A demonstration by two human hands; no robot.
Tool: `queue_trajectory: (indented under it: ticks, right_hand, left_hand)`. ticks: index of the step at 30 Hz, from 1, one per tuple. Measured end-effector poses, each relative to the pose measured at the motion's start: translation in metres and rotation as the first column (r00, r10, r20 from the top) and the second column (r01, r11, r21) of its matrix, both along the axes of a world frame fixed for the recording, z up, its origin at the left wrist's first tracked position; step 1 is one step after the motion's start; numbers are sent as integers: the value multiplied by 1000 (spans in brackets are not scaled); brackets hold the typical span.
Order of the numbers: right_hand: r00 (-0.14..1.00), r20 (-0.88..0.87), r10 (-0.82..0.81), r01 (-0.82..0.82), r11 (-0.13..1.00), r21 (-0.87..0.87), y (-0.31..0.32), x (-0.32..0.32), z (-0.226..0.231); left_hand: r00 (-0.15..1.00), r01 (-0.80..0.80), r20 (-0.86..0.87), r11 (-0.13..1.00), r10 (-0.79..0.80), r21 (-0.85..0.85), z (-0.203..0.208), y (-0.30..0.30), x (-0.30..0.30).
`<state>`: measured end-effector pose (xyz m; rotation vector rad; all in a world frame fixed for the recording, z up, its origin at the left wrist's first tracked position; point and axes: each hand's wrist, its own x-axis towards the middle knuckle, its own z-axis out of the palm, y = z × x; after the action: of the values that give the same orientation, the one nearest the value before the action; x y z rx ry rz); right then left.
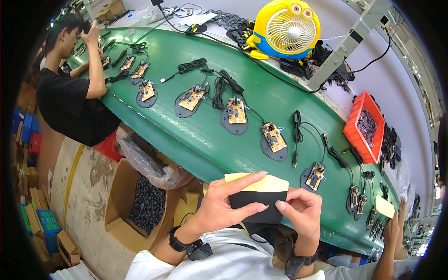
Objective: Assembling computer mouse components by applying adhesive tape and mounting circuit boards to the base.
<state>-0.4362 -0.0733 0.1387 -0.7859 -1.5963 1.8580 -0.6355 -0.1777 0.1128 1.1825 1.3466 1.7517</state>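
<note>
Both hands hold a small sheet, black [270, 200] below with a pale yellow paper [275, 184] strip along its top, just off the table's near edge. My left hand [224, 203] grips its left side, forefinger stretched along the yellow part and thumb across the black face. My right hand [302, 212] pinches the right edge, thumb in front. Closest beyond the hands lie dark oval mouse bases with tan circuit boards and cables: one mouse base [274, 140] straight ahead and another mouse base [314, 177] to the right.
More mouse bases [190, 100] line the green table [186, 135]. A yellow fan [289, 30] and red bin [366, 126] stand along the far side. Co-workers are at left [70, 88] and right, the right one's hand [393, 226] near a yellow sheet. A carton [123, 210] of black parts is lower left.
</note>
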Motion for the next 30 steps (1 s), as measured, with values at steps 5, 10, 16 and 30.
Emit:
queue_trajectory:
  ticks: [5, 10, 16, 30]
  right_hand:
    - [997, -50, 50, -43, 989, 138, -4, 23, 2]
    - [985, -103, -139, 155, 972, 174, -15, 30, 9]
    - [997, 20, -78, 56, 855, 515, -11, 37, 24]
    - [978, 20, -208, 165, 829, 535, -15, 36, 19]
  left_hand:
    - [983, 172, -66, 985, -173, -25, -3, 4, 6]
    - [960, 252, -127, 968, -249, 15, 3, 12, 14]
    - [910, 374, -180, 927, -374, -38, 1, 19, 10]
    - [954, 298, -48, 950, -295, 94, -22, 28, 12]
